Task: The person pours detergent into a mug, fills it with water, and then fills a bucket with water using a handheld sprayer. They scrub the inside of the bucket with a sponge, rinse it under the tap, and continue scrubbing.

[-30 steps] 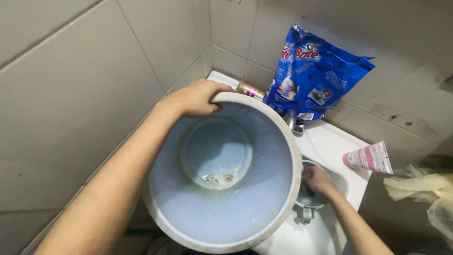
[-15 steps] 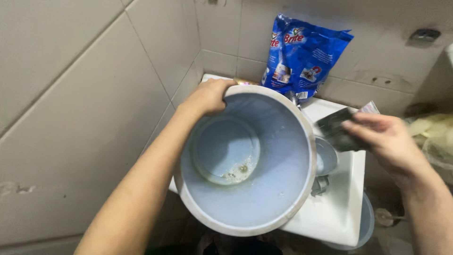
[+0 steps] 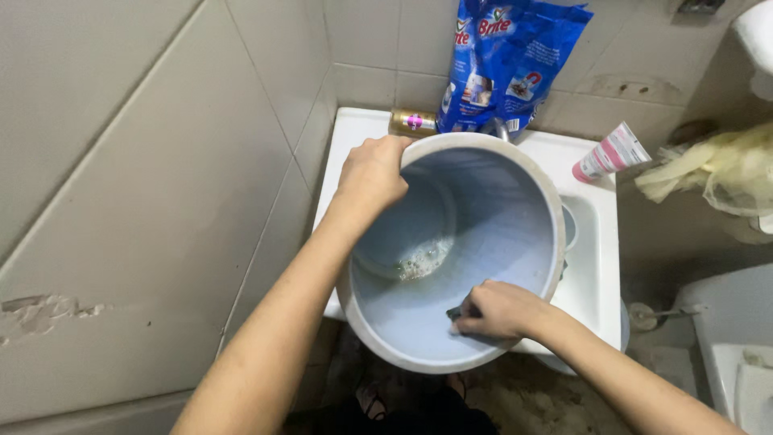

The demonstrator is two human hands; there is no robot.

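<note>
Blue plastic bucket (image 3: 483,242) tilts on the sink's (image 3: 596,266) front edge; my left hand (image 3: 370,173) clamps its rim, my right hand (image 3: 495,310) presses a dark scrubber (image 3: 457,312) inside. Hard scrubbing could tip it off.

Pale tiled walls (image 3: 137,161) meet in a corner behind a white sink (image 3: 596,266), above a dark floor (image 3: 515,403).

Dark scrubber (image 3: 457,312) mostly under right hand (image 3: 498,309)
</note>
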